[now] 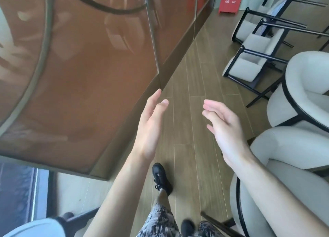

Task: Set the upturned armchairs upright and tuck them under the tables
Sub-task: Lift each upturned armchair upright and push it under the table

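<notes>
Starting at the left, a big shiny brown wall (85,72) runs along the wood floor (188,87), and the left hand (151,128) is held up in front of it with its fingers straight and nothing in it. Just to the right, the right hand (222,128) is up too, with loose, slightly bent fingers and nothing in it, apart from the left one. On the right, two round white armchairs (306,87) sit near, and farther back more white armchairs with black legs (252,58) lie tipped over on the floor.
</notes>
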`<control>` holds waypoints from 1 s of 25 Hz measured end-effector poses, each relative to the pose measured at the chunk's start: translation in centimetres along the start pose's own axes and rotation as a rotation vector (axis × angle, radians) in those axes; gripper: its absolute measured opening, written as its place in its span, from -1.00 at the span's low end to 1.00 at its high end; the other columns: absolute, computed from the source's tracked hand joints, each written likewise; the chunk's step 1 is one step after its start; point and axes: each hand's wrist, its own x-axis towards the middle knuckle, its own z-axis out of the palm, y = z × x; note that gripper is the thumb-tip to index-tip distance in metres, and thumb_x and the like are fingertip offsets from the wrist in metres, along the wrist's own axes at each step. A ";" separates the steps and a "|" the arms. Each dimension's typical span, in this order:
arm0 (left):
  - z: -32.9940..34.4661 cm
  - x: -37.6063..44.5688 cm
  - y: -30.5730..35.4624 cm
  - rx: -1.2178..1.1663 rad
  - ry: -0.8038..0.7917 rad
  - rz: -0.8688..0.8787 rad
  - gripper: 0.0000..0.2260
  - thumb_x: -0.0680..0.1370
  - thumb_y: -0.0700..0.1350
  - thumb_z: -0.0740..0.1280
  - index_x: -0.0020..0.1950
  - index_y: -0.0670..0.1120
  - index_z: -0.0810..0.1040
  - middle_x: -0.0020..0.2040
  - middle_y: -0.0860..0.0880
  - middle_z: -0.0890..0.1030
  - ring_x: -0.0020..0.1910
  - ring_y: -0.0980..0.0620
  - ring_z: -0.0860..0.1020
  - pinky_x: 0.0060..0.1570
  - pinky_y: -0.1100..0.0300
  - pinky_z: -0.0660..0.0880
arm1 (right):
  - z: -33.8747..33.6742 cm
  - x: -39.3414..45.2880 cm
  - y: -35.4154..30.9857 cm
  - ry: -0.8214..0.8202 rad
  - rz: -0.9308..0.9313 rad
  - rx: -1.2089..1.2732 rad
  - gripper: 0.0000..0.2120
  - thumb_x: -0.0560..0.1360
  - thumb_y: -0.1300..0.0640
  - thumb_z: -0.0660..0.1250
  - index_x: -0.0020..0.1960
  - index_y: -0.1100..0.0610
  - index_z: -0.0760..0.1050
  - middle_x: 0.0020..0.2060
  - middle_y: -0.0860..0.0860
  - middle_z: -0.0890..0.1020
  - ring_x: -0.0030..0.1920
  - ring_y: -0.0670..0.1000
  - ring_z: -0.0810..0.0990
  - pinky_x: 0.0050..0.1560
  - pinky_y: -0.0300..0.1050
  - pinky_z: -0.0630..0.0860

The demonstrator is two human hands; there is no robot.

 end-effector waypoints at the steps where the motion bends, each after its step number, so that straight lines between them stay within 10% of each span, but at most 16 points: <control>1: -0.5 2.2 0.2 -0.004 0.000 -0.006 -0.52 0.53 0.26 0.25 0.47 0.35 0.38 0.28 0.48 0.45 0.38 0.44 0.36 0.50 0.10 0.27 | 1.1 1.9 -0.5 0.001 0.004 0.002 -0.70 0.61 0.15 0.29 0.30 -0.06 0.56 0.23 -0.19 0.60 0.24 -0.29 0.54 0.40 -0.04 0.44; 12: -2.1 27.2 5.3 0.029 -0.201 0.013 -0.43 0.46 0.28 0.18 0.50 0.32 0.35 0.59 0.25 0.24 0.54 0.28 0.19 0.51 0.07 0.14 | 7.3 21.1 -6.6 0.190 -0.032 0.013 -0.68 0.60 0.13 0.30 0.30 -0.14 0.56 0.25 -0.26 0.59 0.25 -0.32 0.53 0.42 -0.05 0.42; 20: 2.4 40.0 6.3 0.041 -0.392 -0.008 -0.51 0.51 0.10 0.13 0.44 0.33 0.40 0.23 0.43 0.45 0.31 0.44 0.35 0.55 0.01 0.13 | 6.1 30.9 -7.5 0.342 -0.005 -0.012 -0.67 0.59 0.10 0.32 0.31 -0.16 0.56 0.22 -0.26 0.61 0.22 -0.31 0.55 0.41 0.00 0.43; 25: 7.5 48.3 7.2 0.031 -0.515 -0.049 -0.48 0.45 0.19 0.19 0.43 0.37 0.40 0.23 0.48 0.44 0.49 0.26 0.27 0.56 -0.10 0.13 | 4.2 39.1 -8.2 0.442 -0.003 0.089 -0.70 0.59 0.16 0.33 0.25 -0.11 0.60 0.15 -0.26 0.65 0.17 -0.30 0.59 0.40 0.00 0.44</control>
